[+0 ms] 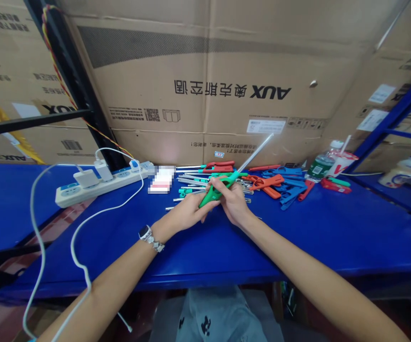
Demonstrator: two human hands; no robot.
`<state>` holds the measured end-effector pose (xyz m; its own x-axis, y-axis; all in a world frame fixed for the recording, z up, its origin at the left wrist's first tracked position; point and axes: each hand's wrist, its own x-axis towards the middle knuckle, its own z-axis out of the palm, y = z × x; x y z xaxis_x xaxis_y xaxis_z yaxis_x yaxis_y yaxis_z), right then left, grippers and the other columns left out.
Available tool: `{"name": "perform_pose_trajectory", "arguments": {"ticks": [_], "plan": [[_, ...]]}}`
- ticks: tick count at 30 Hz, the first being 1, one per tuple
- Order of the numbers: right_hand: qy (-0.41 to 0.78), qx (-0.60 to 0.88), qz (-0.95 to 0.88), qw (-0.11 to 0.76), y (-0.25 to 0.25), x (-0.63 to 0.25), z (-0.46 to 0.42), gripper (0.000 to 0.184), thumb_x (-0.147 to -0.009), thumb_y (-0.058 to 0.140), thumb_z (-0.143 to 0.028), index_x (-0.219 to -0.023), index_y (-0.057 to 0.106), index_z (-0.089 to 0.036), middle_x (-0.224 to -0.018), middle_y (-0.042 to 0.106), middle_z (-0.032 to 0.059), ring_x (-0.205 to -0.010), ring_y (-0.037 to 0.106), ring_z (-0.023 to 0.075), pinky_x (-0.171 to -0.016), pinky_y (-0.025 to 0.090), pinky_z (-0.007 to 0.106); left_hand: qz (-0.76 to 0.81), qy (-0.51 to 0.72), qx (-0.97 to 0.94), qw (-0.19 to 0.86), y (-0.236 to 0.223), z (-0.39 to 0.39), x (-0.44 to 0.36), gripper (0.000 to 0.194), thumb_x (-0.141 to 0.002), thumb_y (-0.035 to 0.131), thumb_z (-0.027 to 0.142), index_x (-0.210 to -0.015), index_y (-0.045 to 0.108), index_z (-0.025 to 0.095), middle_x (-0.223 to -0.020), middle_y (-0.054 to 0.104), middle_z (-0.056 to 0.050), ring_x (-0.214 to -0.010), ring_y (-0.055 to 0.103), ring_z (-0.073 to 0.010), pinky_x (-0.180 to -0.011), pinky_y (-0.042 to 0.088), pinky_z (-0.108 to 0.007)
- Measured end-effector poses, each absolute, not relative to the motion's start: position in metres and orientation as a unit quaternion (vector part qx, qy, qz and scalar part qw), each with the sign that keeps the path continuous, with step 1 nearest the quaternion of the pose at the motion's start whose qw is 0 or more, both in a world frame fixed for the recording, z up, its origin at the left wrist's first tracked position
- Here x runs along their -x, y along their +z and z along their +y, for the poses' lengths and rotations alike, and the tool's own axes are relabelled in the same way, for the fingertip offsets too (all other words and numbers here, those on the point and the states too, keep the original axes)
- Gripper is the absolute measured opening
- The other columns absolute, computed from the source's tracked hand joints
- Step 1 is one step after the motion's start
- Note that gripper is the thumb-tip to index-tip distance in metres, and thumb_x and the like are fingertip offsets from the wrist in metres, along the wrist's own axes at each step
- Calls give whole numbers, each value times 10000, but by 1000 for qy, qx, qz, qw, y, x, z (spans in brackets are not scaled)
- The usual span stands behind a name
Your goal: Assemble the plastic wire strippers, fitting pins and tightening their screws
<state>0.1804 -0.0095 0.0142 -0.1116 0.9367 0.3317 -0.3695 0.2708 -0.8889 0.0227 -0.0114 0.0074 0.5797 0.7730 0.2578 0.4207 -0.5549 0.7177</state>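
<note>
A green long-necked lighter (210, 195) is held between both hands above the blue table, its silver metal tube slanting up to the right. My left hand (190, 209) wraps round the handle's lower end. My right hand (234, 202) grips the body nearer the tube, its thumb and fingers closed on the green plastic. Behind the hands lies a pile of metal lighter tubes and green parts (187, 191). Red lighters (219, 168) lie at the back of that pile. Orange handle pieces (267, 183) and blue handle pieces (291, 183) are heaped to the right.
A white power strip (101, 185) with plugged-in chargers and loose cables (84, 261) is on the left. Further right stand a water bottle (320, 166), a cup with a straw (346, 161) and a capped bottle (401, 172). Cardboard cartons (148, 66) wall the back.
</note>
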Motion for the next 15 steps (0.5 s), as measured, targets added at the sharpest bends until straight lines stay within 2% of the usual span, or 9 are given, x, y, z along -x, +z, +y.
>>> {"name": "perform_pose_trajectory", "arguments": {"ticks": [2, 5, 7, 11, 15], "plan": [[530, 243, -528, 617, 14, -186, -9, 312, -756, 824, -483, -883, 675, -239, -774, 713, 0, -709, 680, 182, -666, 573, 326, 363, 282, -852, 250, 8, -8, -16, 375, -1032, 481, 501, -870, 591, 181, -599, 636, 21, -514, 591, -129, -572, 475, -250], [512, 213, -554, 621, 13, -197, -6, 265, -768, 834, -426, -917, 708, -246, -837, 751, 2, -842, 722, 200, -829, 580, 371, 359, 281, -858, 236, 8, -5, -12, 355, -1027, 497, 505, -935, 610, 182, -634, 653, 25, -537, 610, -135, -585, 474, -255], [496, 216, -573, 616, 13, -203, -3, 223, -770, 838, -412, -853, 725, -239, -840, 761, 8, -850, 731, 205, -853, 578, 383, 349, 293, -851, 260, 7, -6, -13, 344, -1025, 505, 496, -934, 608, 181, -644, 659, 26, -539, 614, -128, -575, 474, -245], [476, 245, -570, 623, 14, -209, 0, 256, -768, 832, -464, -809, 739, -230, -796, 764, 19, -813, 735, 212, -824, 582, 392, 351, 326, -823, 308, 6, -9, -17, 331, -997, 543, 493, -915, 591, 176, -620, 650, 35, -461, 569, -106, -503, 449, -230], [494, 260, -528, 640, 19, -207, -2, 297, -724, 855, -478, -814, 740, -219, -758, 758, 12, -752, 722, 192, -801, 575, 368, 341, 332, -829, 294, 10, -9, -16, 352, -1022, 483, 468, -853, 586, 177, -604, 635, 30, -466, 554, -99, -514, 443, -235]]}}
